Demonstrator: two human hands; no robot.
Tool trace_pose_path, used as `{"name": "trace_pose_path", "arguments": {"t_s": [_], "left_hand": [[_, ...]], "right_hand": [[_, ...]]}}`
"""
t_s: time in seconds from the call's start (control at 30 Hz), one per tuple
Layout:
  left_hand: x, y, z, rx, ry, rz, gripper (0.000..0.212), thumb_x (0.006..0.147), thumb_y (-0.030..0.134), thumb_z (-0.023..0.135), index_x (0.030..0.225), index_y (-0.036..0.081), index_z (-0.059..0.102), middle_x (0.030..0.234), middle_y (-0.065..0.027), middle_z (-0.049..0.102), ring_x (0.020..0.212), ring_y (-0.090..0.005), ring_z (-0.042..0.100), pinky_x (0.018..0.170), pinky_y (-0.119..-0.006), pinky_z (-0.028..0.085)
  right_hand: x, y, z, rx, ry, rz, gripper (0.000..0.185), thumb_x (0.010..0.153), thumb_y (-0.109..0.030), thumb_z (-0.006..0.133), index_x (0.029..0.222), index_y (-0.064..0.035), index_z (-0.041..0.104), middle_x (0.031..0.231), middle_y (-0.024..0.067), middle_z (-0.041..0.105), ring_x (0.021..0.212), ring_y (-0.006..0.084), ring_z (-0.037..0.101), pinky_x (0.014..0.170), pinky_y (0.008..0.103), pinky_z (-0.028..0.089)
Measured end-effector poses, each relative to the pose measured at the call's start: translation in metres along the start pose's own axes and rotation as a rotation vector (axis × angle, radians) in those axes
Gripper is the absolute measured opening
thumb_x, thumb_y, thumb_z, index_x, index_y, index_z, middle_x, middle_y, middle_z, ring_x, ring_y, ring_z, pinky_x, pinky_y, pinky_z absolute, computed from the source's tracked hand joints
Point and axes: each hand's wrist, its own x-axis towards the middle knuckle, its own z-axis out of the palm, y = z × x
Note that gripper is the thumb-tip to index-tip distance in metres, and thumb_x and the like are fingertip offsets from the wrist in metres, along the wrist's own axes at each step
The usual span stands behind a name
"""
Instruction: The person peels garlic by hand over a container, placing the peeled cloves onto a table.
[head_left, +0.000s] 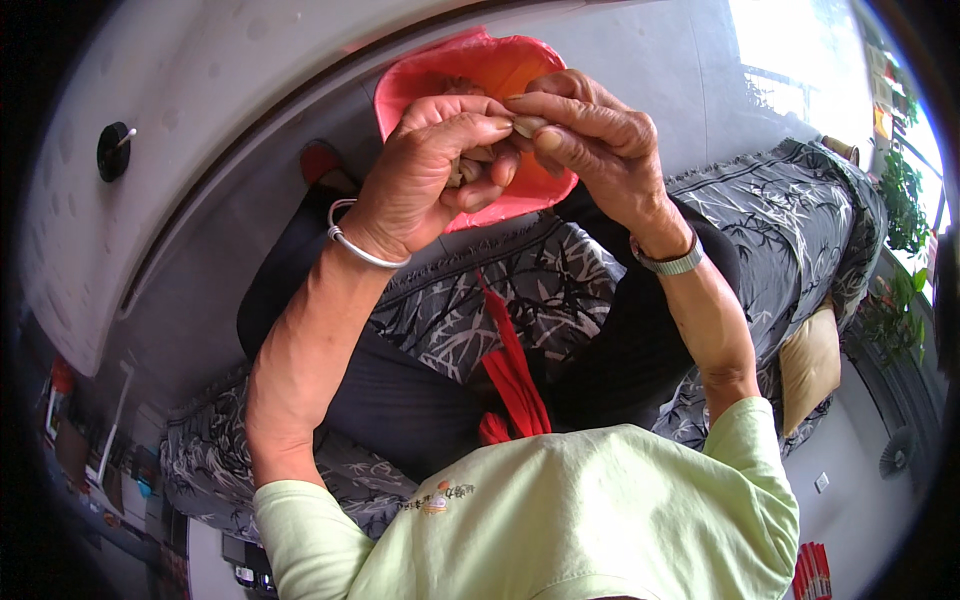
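Observation:
Both my hands are raised over a red plastic bag (536, 60), which stands wide open with a bin-like round mouth. My left hand (442, 161) has several small pale pieces (471, 166), perhaps nuts or garlic cloves, cupped under its curled fingers. Between its thumb and forefinger and the fingertips of my right hand (600, 139) is one pale, oval piece (529, 125). The fingertips of both hands nearly meet at this piece. More brownish bits (461, 85) show inside the bag, partly hidden behind my left hand.
A sofa with a grey leaf-patterned cover (757, 202) lies under and beside my legs. A pale table (75, 225) with a small black holder (113, 152) is at the left. Red cloth (517, 382) hangs between my legs. A beige cushion (810, 367) rests at the right.

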Motion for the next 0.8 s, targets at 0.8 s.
{"name": "trace_pose_path", "arguments": {"t_s": [0.8], "left_hand": [[-0.007,-0.016,-0.009,-0.123,-0.034,0.066,0.018,0.086,0.018,0.049,0.088,0.002,0.056,0.055,0.0029,0.040,0.041,-0.0027,0.031,0.034,-0.016,0.026]], "right_hand": [[-0.004,0.006,0.008,-0.296,-0.071,-0.369,0.022,0.076,-0.001,0.063,0.098,0.0027,0.063,0.086,0.0083,0.057,0.071,0.0137,0.058,0.060,0.0212,0.047]]}}
